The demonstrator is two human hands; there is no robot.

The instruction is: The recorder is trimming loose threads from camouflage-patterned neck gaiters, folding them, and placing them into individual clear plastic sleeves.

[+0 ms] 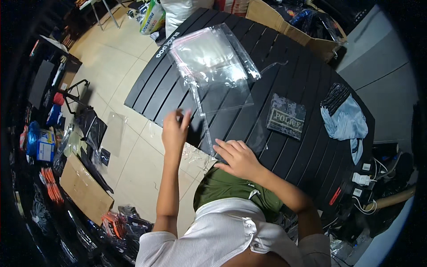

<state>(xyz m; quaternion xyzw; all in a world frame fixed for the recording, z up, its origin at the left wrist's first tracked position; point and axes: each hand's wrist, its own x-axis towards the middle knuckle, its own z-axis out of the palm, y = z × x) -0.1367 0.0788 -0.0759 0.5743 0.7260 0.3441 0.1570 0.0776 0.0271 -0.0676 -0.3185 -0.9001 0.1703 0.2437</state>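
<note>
Near side of the black slatted table (149,89), right hand (238,156)'s loosely open by a clear plastic bag (231,127), left hand (176,127)'s half-curled, can't tell if either's gripping. Bag looks empty; folded camo piece (287,116) lies outside, right.

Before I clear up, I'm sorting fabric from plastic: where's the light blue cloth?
In the head view, the light blue cloth lies toward the black table's right edge, just right of the dark square item.

Left hand (176,128) beside clear plastic film (229,120), right hand (239,156) at its near edge, black slatted table (307,164), pale-blue cloth (348,118)
</note>
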